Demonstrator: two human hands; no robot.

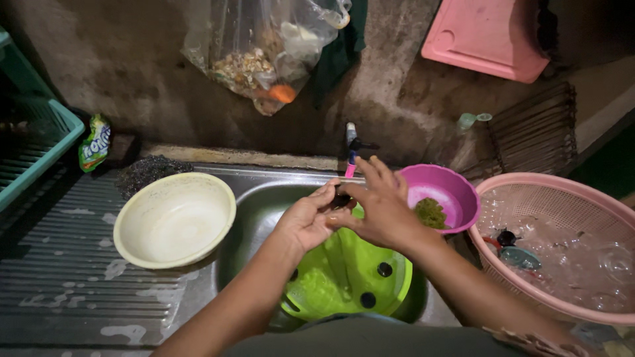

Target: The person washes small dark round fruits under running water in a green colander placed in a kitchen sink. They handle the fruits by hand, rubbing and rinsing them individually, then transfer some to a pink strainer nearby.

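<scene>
Over the sink (264,192), the left hand (305,221) and right hand (380,205) meet, each grip pinched closed on a small dark object (342,198) between the fingertips. Below the grip sits a green strainer (344,277); right of it a purple bowl (456,188); left, a cream bowl (173,219).

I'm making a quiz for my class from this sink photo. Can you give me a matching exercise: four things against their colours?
Things:
1. bowl on the drainboard
2. tub in the sink
3. small bowl with the scrubber
4. big basket

Colours:
A. lime green
B. pale pink
C. cream
D. magenta

Pairs: 1-C, 2-A, 3-D, 4-B
</scene>
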